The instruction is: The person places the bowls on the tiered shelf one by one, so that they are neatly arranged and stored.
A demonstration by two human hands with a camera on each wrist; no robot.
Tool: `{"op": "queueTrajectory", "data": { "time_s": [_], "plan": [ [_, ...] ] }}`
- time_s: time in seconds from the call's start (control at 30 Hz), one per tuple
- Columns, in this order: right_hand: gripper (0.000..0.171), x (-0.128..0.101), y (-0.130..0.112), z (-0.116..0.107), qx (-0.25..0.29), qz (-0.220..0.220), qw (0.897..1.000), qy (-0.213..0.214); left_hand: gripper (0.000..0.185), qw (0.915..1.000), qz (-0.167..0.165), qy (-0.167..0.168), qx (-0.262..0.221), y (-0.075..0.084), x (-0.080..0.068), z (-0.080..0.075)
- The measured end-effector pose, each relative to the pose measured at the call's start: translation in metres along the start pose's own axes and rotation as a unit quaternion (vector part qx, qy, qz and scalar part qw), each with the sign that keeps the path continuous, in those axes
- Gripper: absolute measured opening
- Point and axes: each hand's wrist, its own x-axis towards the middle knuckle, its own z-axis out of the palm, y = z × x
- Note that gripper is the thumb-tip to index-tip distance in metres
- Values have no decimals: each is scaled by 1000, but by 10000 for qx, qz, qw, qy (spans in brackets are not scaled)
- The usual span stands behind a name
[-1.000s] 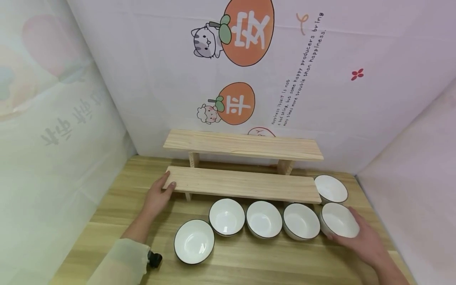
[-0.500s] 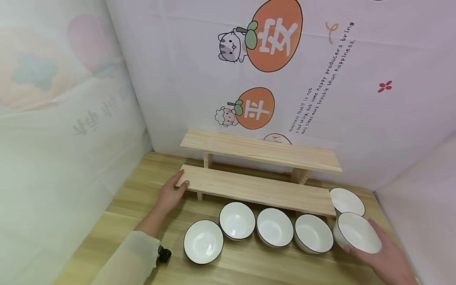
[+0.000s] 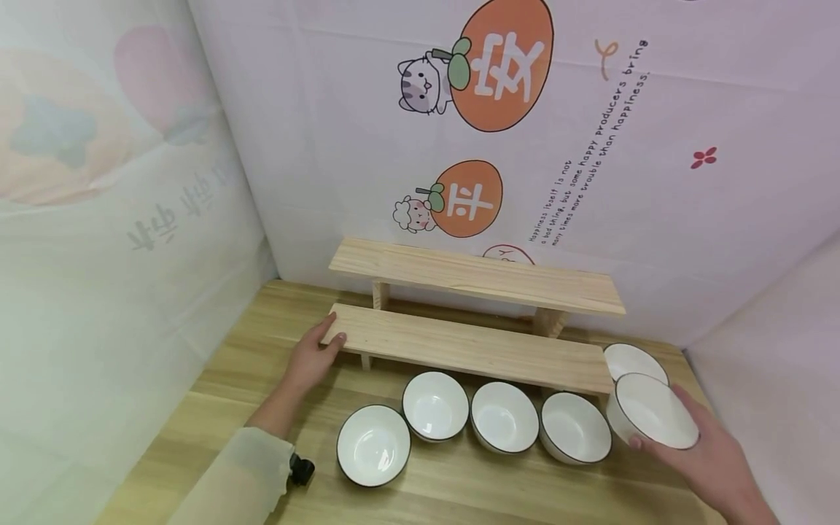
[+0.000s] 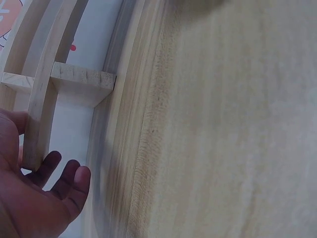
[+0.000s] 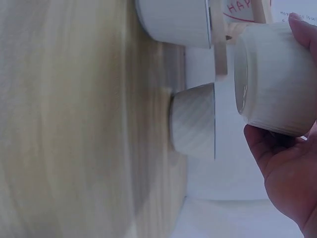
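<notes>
A two-tier wooden shelf [image 3: 469, 343] stands at the back of the wooden table [image 3: 216, 394]. My left hand [image 3: 313, 357] holds the left end of its lower board [image 4: 39, 109], thumb on top and fingers underneath. My right hand [image 3: 695, 452] grips a white bowl [image 3: 652, 421] with a dark rim, lifted off the table at the right; the right wrist view shows this bowl [image 5: 275, 79] clear of the tabletop. Another white bowl [image 3: 633, 361] sits just behind it. Several more white bowls [image 3: 502, 415] stand in a row in front of the shelf.
Pale printed sheets wall the table on the left, back and right, close to the shelf. The leftmost bowl [image 3: 374, 445] sits nearer me than the row. A bare strip of table lies at the left, beside my left forearm [image 3: 243, 474].
My right hand has raised the rightmost bowl off the table and moved it slightly back toward the shelf. The left hand has stayed on the lower board's end. My head view shifted left.
</notes>
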Motion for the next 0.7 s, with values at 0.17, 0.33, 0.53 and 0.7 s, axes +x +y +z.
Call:
{"op": "queueTrajectory", "data": {
  "time_s": [0.17,0.33,0.53,0.7],
  "plan": [
    [116,3,-11,-2,3,-42,10000,37,64,10000,6,-1,-34,1,-1,0],
    [115,6,-24,-4,119,-111,9999,-50,64,10000,-13,11,-74,2,-2,0],
    [117,15,-40,-5,-54,-347,9994,-29,64,9999,-55,40,-132,1,-2,2],
    [114,21,-54,-3,-47,-432,9990,-51,64,9998,-83,41,-175,2,-2,2]
  ]
}}
